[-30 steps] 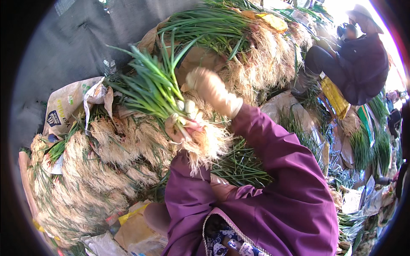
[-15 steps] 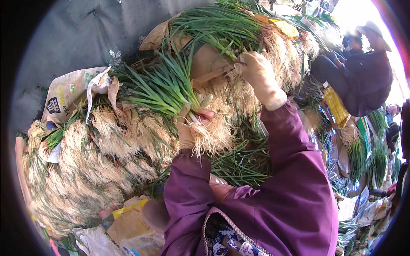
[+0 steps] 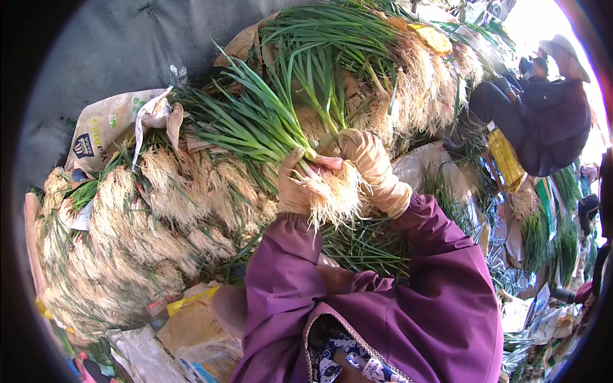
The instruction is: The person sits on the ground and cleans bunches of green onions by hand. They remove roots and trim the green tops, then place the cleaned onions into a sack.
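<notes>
My left hand [image 3: 292,186], in a pale glove, is closed round a bunch of green onions [image 3: 271,131]. Their leaves fan up and to the left, while reddish-white bases and stringy roots [image 3: 333,195] hang toward me. Close against that bunch is my right hand [image 3: 371,169], gloved too, its fingers curled round a few more green onions [image 3: 327,105] whose leaves point upward. The gloved fingers partly hide the lower stems it grips. Just beyond both hands lies a heap of green onions [image 3: 332,35], with its roots turned to the right.
A wide pile of rooted onions [image 3: 128,236] spreads on the left beside a printed sack [image 3: 105,127]. Cut green leaves [image 3: 364,246] lie below my hands. At the right sits another person [image 3: 549,121] in dark clothes. A grey sheet [image 3: 115,57] covers the back left.
My right hand has come from the far heap down and left, bringing green onions beside the bunch. My left hand has shifted slightly to the right and keeps its hold.
</notes>
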Tool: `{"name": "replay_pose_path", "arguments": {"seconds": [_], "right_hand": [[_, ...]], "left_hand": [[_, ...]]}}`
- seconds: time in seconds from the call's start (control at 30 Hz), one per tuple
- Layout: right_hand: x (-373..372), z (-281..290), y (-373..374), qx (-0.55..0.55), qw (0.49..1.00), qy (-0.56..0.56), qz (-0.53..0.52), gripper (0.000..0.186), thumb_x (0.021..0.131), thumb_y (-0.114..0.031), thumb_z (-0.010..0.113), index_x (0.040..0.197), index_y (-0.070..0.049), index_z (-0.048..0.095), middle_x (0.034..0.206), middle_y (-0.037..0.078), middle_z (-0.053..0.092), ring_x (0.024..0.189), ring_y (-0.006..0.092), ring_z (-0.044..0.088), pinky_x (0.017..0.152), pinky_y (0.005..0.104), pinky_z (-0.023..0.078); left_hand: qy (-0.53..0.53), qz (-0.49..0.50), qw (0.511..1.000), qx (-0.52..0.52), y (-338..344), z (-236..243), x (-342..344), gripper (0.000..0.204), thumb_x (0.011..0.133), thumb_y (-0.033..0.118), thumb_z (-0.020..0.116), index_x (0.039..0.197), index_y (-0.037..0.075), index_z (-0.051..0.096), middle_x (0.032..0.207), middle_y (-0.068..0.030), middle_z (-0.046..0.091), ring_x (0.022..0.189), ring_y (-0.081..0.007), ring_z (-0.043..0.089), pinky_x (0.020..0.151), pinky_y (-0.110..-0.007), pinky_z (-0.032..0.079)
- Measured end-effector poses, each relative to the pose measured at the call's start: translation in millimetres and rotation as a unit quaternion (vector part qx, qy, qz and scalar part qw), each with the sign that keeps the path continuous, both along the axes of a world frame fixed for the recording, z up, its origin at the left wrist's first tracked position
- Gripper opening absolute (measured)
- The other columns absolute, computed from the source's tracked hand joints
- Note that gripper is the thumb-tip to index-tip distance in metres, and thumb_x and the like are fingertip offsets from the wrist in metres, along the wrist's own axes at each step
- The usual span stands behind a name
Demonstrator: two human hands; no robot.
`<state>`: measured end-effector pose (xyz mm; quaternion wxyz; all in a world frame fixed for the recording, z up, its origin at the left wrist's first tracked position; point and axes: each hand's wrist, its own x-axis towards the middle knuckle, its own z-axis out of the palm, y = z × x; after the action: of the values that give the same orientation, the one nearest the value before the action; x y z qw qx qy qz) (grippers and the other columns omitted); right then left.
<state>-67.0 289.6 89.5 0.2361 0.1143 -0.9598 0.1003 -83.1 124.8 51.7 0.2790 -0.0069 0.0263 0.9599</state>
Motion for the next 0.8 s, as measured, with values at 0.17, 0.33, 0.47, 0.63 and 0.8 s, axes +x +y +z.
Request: {"name": "replay_pose_path", "arguments": {"seconds": [0.17, 0.33, 0.47, 0.63, 0.8], "right_hand": [[9, -2, 4, 0.056, 0.977, 0.105, 0.175, 0.043, 0.082, -0.028, 0.059, 0.121, -0.012, 0.057, 0.113, 0.006, 0.057, 0.094, 0.0257, 0.060, 0.077, 0.0365, 0.050], [-19, -2, 31, 0.180, 0.983, 0.008, 0.029, 0.031, 0.083, -0.022, 0.060, 0.113, -0.017, 0.060, 0.103, 0.006, 0.061, 0.090, 0.0250, 0.062, 0.072, 0.0373, 0.052], [-67, 3, 86, 0.030, 0.999, -0.030, -0.028, 0.024, 0.079, -0.018, 0.068, 0.101, -0.012, 0.063, 0.090, 0.005, 0.063, 0.080, 0.0206, 0.063, 0.067, 0.0346, 0.052], [-98, 26, 116, -0.210, 0.923, -0.258, -0.193, 0.028, 0.090, -0.027, 0.056, 0.116, -0.018, 0.059, 0.117, 0.002, 0.061, 0.102, 0.0141, 0.058, 0.078, 0.0317, 0.051], [-39, 37, 66, -0.014, 0.985, -0.078, 0.153, 0.028, 0.090, -0.022, 0.058, 0.117, -0.013, 0.062, 0.102, 0.009, 0.068, 0.090, 0.0212, 0.065, 0.080, 0.0328, 0.052]], "left_hand": [[0.018, -0.013, 0.998, -0.060, -1, -4, -6, 0.031, 0.085, 0.029, 0.055, 0.089, -0.001, 0.058, 0.080, -0.0290, 0.065, 0.070, -0.0348, 0.064, 0.071, -0.039, 0.056], [-0.007, 0.059, 0.990, -0.132, 1, 0, -8, 0.037, 0.086, 0.032, 0.053, 0.085, -0.005, 0.060, 0.087, -0.0229, 0.066, 0.084, -0.0308, 0.064, 0.082, -0.038, 0.052], [0.165, 0.049, 0.973, -0.155, 0, 10, -2, 0.033, 0.083, 0.024, 0.057, 0.097, -0.005, 0.059, 0.091, -0.0206, 0.066, 0.088, -0.0323, 0.064, 0.091, -0.045, 0.049], [0.019, 0.029, 0.997, 0.065, -27, 15, -5, 0.039, 0.080, 0.010, 0.062, 0.113, -0.007, 0.051, 0.100, -0.0126, 0.057, 0.089, -0.0224, 0.060, 0.079, -0.031, 0.049], [0.110, 0.124, 0.972, -0.169, -29, 7, -1, 0.043, 0.081, 0.025, 0.061, 0.103, -0.011, 0.054, 0.085, -0.0235, 0.063, 0.073, -0.0301, 0.063, 0.068, -0.037, 0.055]]}}
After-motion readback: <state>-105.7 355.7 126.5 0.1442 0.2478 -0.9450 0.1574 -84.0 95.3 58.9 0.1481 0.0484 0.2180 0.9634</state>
